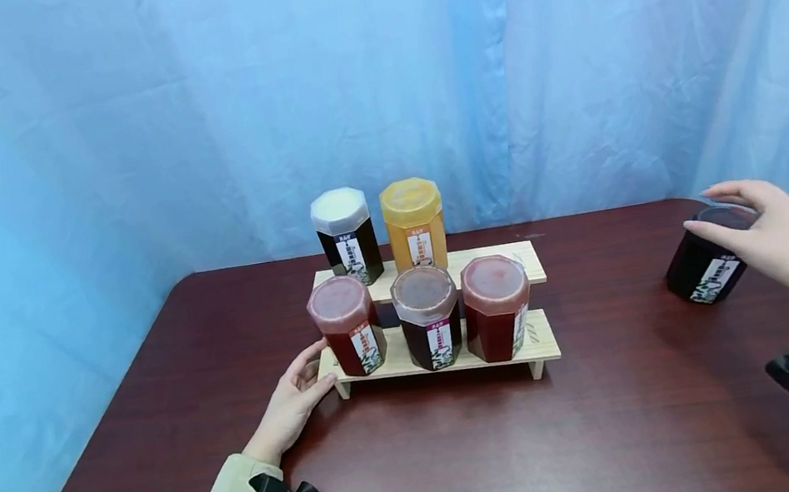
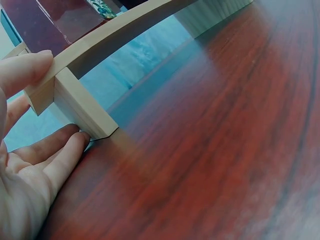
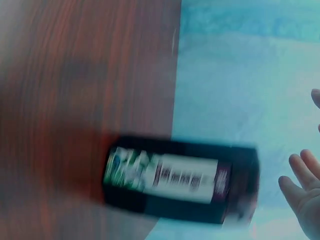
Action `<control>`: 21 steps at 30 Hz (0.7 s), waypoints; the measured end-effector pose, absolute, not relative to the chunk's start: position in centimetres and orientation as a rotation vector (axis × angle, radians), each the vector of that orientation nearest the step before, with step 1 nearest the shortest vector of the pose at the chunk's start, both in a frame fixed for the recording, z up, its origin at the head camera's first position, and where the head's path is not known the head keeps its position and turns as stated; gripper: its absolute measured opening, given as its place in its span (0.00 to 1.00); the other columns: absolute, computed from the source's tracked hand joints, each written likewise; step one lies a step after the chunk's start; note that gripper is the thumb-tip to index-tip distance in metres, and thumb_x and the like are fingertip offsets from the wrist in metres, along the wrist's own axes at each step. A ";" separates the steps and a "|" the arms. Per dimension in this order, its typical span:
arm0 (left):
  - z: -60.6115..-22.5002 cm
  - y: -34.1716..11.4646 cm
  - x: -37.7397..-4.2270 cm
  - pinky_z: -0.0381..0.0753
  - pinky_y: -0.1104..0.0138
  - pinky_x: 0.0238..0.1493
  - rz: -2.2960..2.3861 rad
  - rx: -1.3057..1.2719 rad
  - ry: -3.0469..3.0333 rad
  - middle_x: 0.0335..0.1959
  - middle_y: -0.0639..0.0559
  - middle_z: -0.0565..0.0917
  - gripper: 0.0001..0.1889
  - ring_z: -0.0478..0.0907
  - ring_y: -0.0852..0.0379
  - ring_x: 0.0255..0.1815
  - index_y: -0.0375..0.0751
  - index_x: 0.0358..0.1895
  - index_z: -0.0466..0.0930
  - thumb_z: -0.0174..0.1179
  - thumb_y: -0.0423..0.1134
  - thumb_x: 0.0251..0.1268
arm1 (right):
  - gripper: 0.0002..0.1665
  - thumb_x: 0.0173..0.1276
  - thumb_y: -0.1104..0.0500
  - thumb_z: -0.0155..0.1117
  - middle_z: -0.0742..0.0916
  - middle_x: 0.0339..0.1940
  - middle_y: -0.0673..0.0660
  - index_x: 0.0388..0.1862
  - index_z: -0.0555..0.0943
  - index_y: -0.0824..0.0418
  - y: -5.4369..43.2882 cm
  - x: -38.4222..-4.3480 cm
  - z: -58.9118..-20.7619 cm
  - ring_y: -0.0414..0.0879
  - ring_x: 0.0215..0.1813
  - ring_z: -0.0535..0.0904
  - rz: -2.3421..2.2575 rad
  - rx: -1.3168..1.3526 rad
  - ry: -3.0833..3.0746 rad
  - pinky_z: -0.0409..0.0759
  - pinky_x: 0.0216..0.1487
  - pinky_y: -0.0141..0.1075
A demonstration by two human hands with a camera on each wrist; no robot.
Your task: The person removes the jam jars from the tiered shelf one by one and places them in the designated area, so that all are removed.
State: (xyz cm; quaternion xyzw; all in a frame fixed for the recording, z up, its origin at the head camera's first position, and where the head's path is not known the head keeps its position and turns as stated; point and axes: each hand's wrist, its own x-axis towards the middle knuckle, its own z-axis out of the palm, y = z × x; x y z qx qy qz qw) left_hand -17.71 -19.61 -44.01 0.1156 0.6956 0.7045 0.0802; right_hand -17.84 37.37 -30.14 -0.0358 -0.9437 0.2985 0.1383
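A two-tier wooden rack [image 1: 418, 363] stands mid-table, bearing several eight-sided jars. My left hand [image 1: 295, 399] holds the left end of its lower tier. In the left wrist view, one digit [image 2: 30, 70] lies against the shelf corner, and lower fingers touch the rack's leg [image 2: 82, 102]. To the far right, a dark jar [image 1: 703, 266] with a white label tilts on or just over the table. My right hand [image 1: 778, 226] is spread at its lid. The right wrist view has that jar blurred, with fingertips [image 3: 295, 182] apart from its lid end.
The upper tier carries a white-lidded dark jar [image 1: 349, 244] and a yellow jar [image 1: 415, 230]. Along the lower tier stand a red jar [image 1: 346, 328], a dark jar [image 1: 429, 321] and another red jar [image 1: 497, 311]. A blue curtain [image 1: 370, 73] hangs behind the dark red table [image 1: 615, 417].
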 end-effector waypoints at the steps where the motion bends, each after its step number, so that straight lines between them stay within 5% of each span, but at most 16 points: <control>1: -44.0 -19.6 -17.7 0.74 0.76 0.52 2.103 0.344 2.083 0.61 0.45 0.69 0.32 0.73 0.68 0.54 0.34 0.71 0.55 0.57 0.30 0.65 | 0.35 0.67 0.44 0.59 0.66 0.68 0.72 0.64 0.67 0.65 36.9 -17.9 -30.0 0.74 0.63 0.63 0.875 -0.075 -2.731 0.63 0.55 0.65; 10: -44.1 -19.2 -17.4 0.74 0.75 0.52 2.091 0.338 2.072 0.61 0.44 0.68 0.33 0.73 0.68 0.54 0.35 0.71 0.54 0.56 0.30 0.65 | 0.32 0.64 0.48 0.65 0.70 0.61 0.63 0.62 0.69 0.62 32.6 -18.6 -29.5 0.59 0.65 0.64 0.990 0.169 -2.699 0.66 0.64 0.50; 21: -43.6 -19.4 -17.6 0.75 0.75 0.51 2.083 0.312 2.085 0.64 0.36 0.65 0.32 0.74 0.67 0.53 0.35 0.71 0.54 0.56 0.29 0.66 | 0.43 0.61 0.47 0.68 0.64 0.71 0.64 0.70 0.60 0.59 26.6 -20.4 -28.0 0.63 0.71 0.59 1.187 0.313 -2.818 0.60 0.67 0.58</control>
